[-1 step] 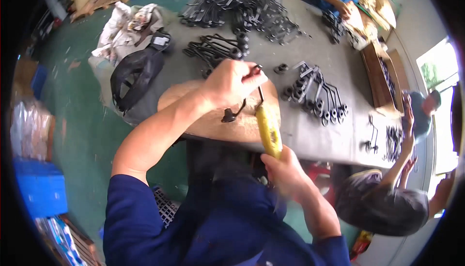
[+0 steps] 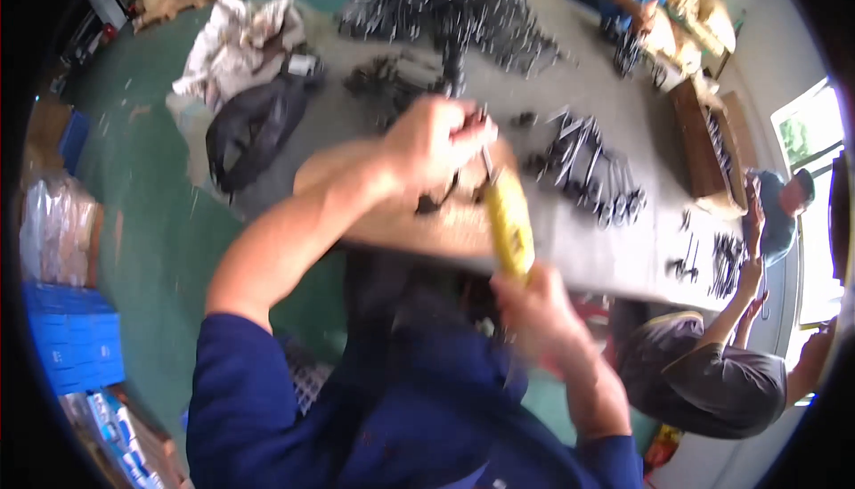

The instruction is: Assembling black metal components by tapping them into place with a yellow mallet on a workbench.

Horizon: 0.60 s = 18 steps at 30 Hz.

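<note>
My left hand [image 2: 429,143] is closed in a pinch on a small dark metal part [image 2: 481,118] above the table. Below and to the right, my right hand [image 2: 539,306] is wrapped round the lower end of a yellow-bodied tool [image 2: 511,226]. Its thin shaft runs up to the part at my left fingertips. Behind the tool, a bent black metal piece [image 2: 429,204] lies over a tan rounded board [image 2: 374,222] at the table's near edge. Motion blurs my right hand, and my left fingers partly hide the pinched part.
Black bent rods with round ends lie in a group [image 2: 592,168] to the right. A large heap [image 2: 454,8] of dark metal parts covers the far side. A black bag [image 2: 254,137] rests at the left. Co-workers sit at the far right and right beside a long box [image 2: 708,146].
The yellow tool and my right hand have shifted slightly right. My left hand keeps its pinch, and the view is more blurred.
</note>
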Each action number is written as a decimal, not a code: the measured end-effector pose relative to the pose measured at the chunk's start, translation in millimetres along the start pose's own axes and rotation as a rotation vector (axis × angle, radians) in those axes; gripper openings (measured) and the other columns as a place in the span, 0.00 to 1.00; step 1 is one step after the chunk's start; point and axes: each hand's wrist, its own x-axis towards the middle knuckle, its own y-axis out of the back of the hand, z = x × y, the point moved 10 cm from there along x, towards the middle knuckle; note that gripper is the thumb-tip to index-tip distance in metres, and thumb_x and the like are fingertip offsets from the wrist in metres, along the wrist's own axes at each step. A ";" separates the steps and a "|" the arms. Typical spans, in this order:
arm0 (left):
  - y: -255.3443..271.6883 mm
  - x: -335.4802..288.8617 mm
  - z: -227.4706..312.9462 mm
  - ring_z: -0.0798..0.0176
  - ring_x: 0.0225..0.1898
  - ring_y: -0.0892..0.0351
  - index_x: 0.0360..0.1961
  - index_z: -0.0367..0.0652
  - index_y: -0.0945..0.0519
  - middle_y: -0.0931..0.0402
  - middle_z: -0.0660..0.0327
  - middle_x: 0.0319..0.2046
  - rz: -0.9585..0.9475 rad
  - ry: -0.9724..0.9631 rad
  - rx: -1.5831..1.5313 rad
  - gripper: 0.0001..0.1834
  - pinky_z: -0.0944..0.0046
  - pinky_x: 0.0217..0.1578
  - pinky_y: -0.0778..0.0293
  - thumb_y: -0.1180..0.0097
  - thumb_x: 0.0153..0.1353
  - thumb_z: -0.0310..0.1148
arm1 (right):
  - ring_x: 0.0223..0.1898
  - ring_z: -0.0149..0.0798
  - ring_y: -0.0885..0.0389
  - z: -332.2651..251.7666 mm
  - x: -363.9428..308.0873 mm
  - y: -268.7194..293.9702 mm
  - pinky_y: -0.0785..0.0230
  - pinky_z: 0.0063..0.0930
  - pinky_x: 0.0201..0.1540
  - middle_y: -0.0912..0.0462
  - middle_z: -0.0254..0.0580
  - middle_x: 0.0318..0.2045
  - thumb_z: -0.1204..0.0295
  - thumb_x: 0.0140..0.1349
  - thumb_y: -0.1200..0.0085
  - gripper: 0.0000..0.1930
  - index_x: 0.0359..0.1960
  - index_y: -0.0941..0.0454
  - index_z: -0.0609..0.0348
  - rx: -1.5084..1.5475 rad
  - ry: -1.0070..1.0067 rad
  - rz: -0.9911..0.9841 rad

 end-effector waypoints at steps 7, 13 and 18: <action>20.0 4.0 -11.5 0.69 0.19 0.34 0.22 0.37 0.23 0.29 0.62 0.15 0.022 0.047 0.016 0.15 0.64 0.24 0.34 0.42 0.61 0.36 | 0.21 0.33 0.22 -92.7 -77.0 -15.8 0.30 0.28 0.23 0.22 0.44 0.21 0.75 0.60 0.48 0.08 0.37 0.26 0.68 -0.315 0.994 0.272; 21.2 -0.3 -4.3 0.52 0.17 0.29 0.20 0.37 0.24 0.28 0.50 0.15 0.092 -0.038 0.067 0.17 0.55 0.23 0.33 0.42 0.58 0.39 | 0.18 0.27 0.25 -2.8 -10.3 -56.8 0.32 0.25 0.21 0.23 0.36 0.22 0.67 0.61 0.43 0.13 0.39 0.29 0.63 -0.073 0.006 -0.306; 32.6 -6.0 -25.5 0.72 0.19 0.23 0.33 0.38 0.20 0.22 0.61 0.21 0.045 0.277 -0.409 0.09 0.75 0.16 0.28 0.44 0.65 0.33 | 0.17 0.26 0.27 0.5 -29.2 5.7 0.33 0.23 0.20 0.25 0.33 0.22 0.72 0.60 0.42 0.11 0.39 0.29 0.63 0.069 0.089 -0.034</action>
